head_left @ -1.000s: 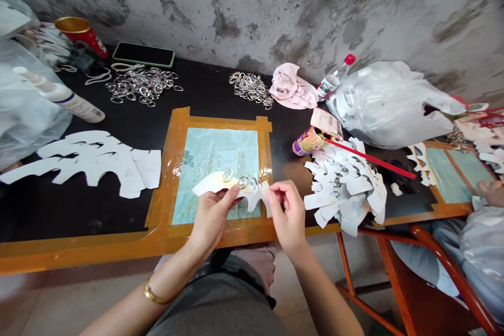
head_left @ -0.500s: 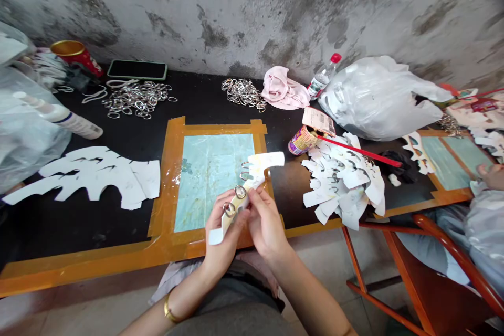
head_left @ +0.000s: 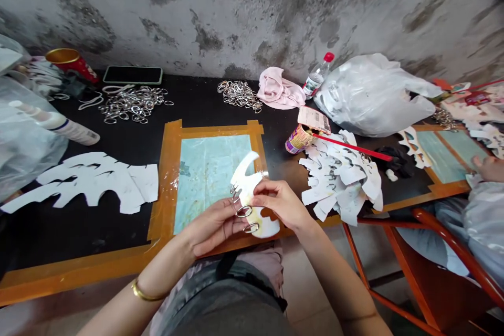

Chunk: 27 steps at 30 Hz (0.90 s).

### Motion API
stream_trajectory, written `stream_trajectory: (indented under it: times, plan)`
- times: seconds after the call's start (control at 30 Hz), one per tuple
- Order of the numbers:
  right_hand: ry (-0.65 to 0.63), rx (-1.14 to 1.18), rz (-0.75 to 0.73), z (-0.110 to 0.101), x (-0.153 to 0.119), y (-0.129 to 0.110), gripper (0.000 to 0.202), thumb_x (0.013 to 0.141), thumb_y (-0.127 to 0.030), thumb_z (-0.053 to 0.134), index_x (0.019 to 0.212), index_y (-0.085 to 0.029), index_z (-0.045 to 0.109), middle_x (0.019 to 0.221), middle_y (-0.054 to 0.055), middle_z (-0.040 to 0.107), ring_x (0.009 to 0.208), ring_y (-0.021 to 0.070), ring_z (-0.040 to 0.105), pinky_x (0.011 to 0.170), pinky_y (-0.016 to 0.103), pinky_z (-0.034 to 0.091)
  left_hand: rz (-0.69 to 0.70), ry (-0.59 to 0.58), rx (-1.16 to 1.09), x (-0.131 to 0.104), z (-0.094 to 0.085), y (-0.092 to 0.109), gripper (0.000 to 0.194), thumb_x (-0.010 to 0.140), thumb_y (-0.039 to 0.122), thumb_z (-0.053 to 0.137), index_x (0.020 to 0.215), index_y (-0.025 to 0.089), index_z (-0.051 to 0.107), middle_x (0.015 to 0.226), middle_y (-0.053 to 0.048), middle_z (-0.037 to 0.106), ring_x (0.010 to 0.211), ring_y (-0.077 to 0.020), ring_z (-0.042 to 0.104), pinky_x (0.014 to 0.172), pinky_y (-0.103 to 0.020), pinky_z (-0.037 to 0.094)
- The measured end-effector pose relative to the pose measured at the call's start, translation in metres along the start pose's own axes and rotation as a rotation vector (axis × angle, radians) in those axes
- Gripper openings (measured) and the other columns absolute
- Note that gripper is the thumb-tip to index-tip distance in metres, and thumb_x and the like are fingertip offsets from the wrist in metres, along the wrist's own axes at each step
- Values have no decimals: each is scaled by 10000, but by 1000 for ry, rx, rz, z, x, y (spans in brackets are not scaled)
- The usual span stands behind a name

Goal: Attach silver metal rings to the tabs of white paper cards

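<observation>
A white cut-out strip [head_left: 246,181] with toothed edges and yellowish smears is held above the pale blue mat [head_left: 214,165]. Several metal rings [head_left: 244,211] sit along its left edge. My left hand [head_left: 216,224] is closed at that ringed edge, its fingertips around the rings; its exact hold is partly hidden. From the other side, my right hand [head_left: 281,201] pinches the strip near its middle between thumb and fingers. On the left lie overlapping plain white cut-outs [head_left: 98,181]. To the right is a heap of white cut-outs [head_left: 342,178], some with rings.
Behind the mat lie two piles of metal rings [head_left: 134,104], a phone [head_left: 133,75] and a pink cloth [head_left: 279,88]. A paper cup [head_left: 298,139] with a red stick [head_left: 354,148] leans over the heap. Bottle [head_left: 318,77] and plastic bag [head_left: 374,97] stand behind. Another person's hand [head_left: 488,168] is far right.
The strip has turned, its upper end swinging left and its lower end right. My left hand has opened out along the ringed edge, and my right hand has shifted up and right.
</observation>
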State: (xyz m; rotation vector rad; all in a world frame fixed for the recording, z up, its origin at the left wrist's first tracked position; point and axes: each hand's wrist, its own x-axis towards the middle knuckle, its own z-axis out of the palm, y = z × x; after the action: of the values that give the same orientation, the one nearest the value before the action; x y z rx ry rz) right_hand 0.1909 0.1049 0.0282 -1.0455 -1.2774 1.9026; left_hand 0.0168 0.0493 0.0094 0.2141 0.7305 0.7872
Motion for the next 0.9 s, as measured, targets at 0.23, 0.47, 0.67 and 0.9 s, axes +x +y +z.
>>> stream_trajectory:
  times: [0.23,0.47,0.67,0.9]
  plan:
    - [140,-120,-111,4,2,6,167,676,-292,802,770,-175,730,810,16,647,787,141,595,733,254,461,-18,-12,-173,3,-4,-9,204,844,171,672,1046,150,691,1033,-75,660,920,-147,627,893,-284,517]
    - [206,12,-36,4,3,21,183,639,-288,817,747,-184,713,794,2,660,757,139,601,705,241,476,18,13,-227,5,-2,-7,289,804,111,707,1087,134,652,1035,-84,662,956,-173,632,919,-328,512]
    - [182,66,13,9,1,26,211,592,-280,840,728,-177,716,752,-1,643,693,121,569,653,237,457,63,-15,-153,8,-2,-10,336,748,107,749,1075,130,675,1024,-90,691,889,-164,655,846,-272,535]
    - [185,82,-10,14,3,37,144,600,-231,831,688,-184,728,727,-11,619,688,109,553,634,221,434,91,54,-99,8,-5,-13,302,688,156,809,962,112,690,893,-81,704,787,-158,661,758,-247,535]
